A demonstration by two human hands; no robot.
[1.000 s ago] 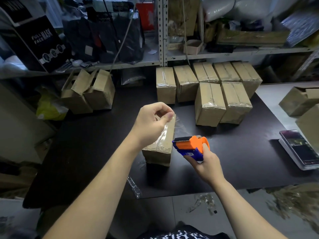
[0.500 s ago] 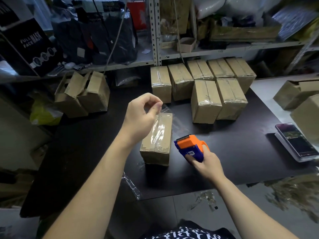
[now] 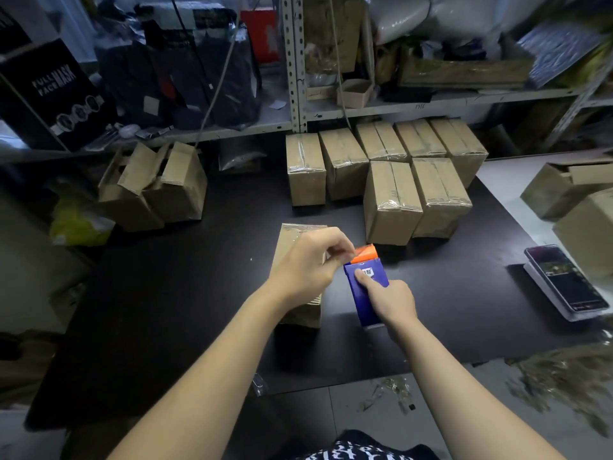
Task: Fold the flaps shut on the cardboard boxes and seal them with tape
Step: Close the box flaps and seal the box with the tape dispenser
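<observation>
A closed cardboard box (image 3: 292, 240) lies on the black table (image 3: 166, 293), mostly behind my left hand. My right hand (image 3: 388, 298) grips a blue and orange tape dispenser (image 3: 366, 280) just right of the box, orange end pointing away from me. My left hand (image 3: 308, 263) hovers over the box, its thumb and forefinger pinched together at the dispenser's orange end. Any tape between those fingers is too thin to make out.
Several taped boxes (image 3: 391, 197) stand in two rows at the back of the table. Two boxes with open flaps (image 3: 156, 187) sit at the back left. A phone (image 3: 564, 280) lies at the right edge. More cardboard boxes (image 3: 570, 187) rest on the white surface to the right. Shelving (image 3: 295, 61) rises behind.
My left hand came down from the far end of the box to the dispenser's orange end. My right hand turned the dispenser upright and closer to the box.
</observation>
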